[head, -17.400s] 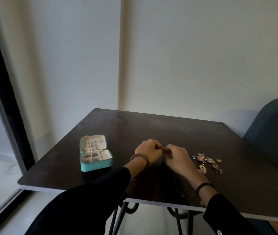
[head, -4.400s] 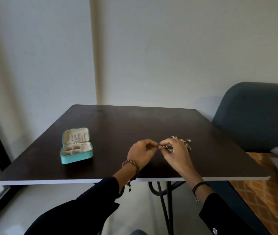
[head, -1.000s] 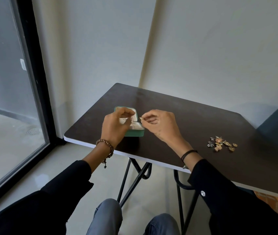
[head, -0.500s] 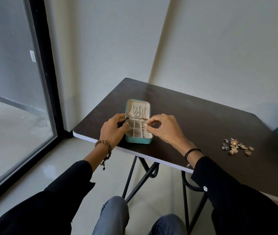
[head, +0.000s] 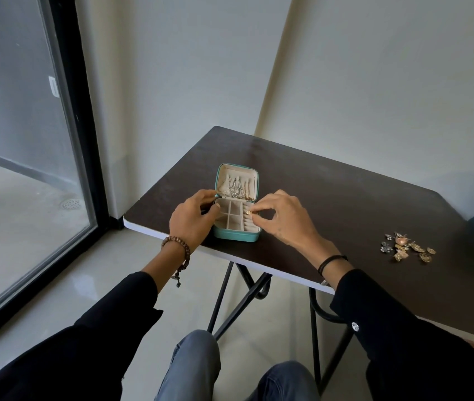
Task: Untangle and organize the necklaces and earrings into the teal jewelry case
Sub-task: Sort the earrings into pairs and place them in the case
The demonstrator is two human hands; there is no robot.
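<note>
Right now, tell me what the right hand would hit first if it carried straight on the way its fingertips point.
Probably the cushioned right section of the teal jewelry case, directly under the gold piece the right hand pinches; depth is unclear.

Plain room (sparsely furnished), bare pale walls [head: 172, 82], black-framed glass door [head: 13, 134], dark table [head: 351, 209]
</note>
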